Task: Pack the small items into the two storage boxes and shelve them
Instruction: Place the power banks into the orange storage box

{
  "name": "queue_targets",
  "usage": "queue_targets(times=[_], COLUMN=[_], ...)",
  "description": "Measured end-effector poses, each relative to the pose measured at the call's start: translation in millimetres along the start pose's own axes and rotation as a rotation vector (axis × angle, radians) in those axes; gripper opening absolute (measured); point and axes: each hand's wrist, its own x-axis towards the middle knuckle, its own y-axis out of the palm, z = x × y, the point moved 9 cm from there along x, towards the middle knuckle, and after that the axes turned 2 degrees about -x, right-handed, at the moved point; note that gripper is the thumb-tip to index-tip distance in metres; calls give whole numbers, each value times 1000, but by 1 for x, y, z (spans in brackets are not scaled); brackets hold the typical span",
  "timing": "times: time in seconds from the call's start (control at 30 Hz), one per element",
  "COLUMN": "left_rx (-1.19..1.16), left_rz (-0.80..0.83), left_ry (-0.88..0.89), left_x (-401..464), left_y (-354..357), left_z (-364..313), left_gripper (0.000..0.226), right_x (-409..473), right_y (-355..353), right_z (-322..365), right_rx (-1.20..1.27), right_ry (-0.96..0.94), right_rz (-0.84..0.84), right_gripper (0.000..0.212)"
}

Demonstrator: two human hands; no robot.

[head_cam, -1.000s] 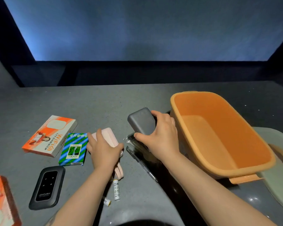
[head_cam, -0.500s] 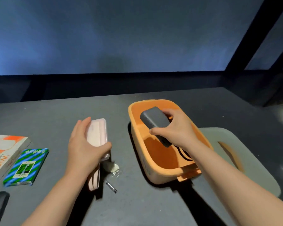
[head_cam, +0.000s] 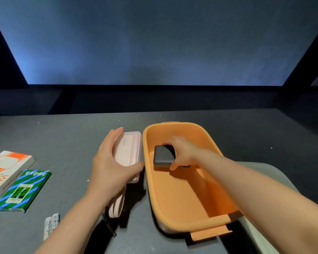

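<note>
Two hands work at once: the right hand [head_cam: 184,153] reaches down into the orange storage box [head_cam: 174,222], its grip pinching a dark grey power bank [head_cam: 162,156] low against the far inner wall, thumb on the near edge. Just left of the box, the left hand [head_cam: 110,167] curls its grip round a pink power bank [head_cam: 128,153] held above the bench [head_cam: 72,136]; faint lettering on its face is unreadable, and its pink strap [head_cam: 116,206] dangles below the wrist. Further left lie a green-and-blue striped packet [head_cam: 24,189] and an orange-and-white carton [head_cam: 6,171] printed "WiFi", cut off by the frame edge. Near the left forearm, two small white tubes [head_cam: 50,224] read "Heyoright", roughly. A pale green lid [head_cam: 261,233] lies partly under the box.
</note>
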Motion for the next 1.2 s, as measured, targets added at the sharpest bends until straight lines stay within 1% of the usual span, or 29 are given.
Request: queue_targets(times=[0.07,0.2,0.33,0.43,0.5,0.53,0.57,0.6,0.63,0.67,0.7,0.73,0.77,0.8,0.83,0.87,0.93,1.0,1.03,1.07,1.13,1.2], left_rx=[-14,-13,-7,1,6,5,0,-10,-22,-33,-41,-46,-46,-44,-39,-32,-5,-6,-48,-111,-241,-342], left_rz=[3,-1,0,9,19,26,36,45,51,56,65,76,89,104,119,134,177,240,267,288,325,380], left_ry=[-16,-30,-20,-20,-18,-11,-1,9,19,28,38,51,68,85,100,110,117,72,23,-42,-185,-298], left_x=[3,6,8,10,11,11,10,10,9,9,8,7,5,3,0,-3,-8,-11,-12,-12,-15,-19], left_y=[5,7,7,12,16,18,21,23,25,27,29,32,35,38,41,45,51,54,53,51,49,53], left_z=[3,8,9,8,6,3,0,-4,-8,-13,-19,-24,-29,-34,-38,-42,-46,-44,-41,-37,-24,-13], left_gripper=[91,91,91,92,93,94,94,94,93,92,92,91,91,91,91,92,96,102,102,100,86,62], right_x=[11,25,28,25,18,13,5,-7,-21,-36,-49,-59,-67,-75,-82,-86,-93,-98,-100,-101,-103,-104], right_y=[10,25,31,33,28,20,8,-7,-22,-32,-36,-33,-28,-24,-22,-21,-22,-21,-21,-22,-28,-35], right_z=[0,3,-2,-1,1,1,0,-1,-2,-1,5,16,30,42,51,54,50,44,41,38,33,31], right_rx=[-19,-9,43,29,9,41,139,299,506,732,957,1158,1307,1393,1426,1438,1438,1444,1439,1430,1410,1389], right_ry=[-57,-130,-127,-129,-102,-66,-17,46,102,146,178,187,180,166,151,148,168,189,190,183,160,133], right_rz=[31,22,-10,-12,-48,-92,-163,-255,-357,-416,-407,-340,-247,-175,-146,-155,-225,-250,-250,-250,-240,-217], right_gripper=[92,89,89,87,82,76,66,53,38,26,23,28,33,37,39,38,35,29,27,25,23,21])
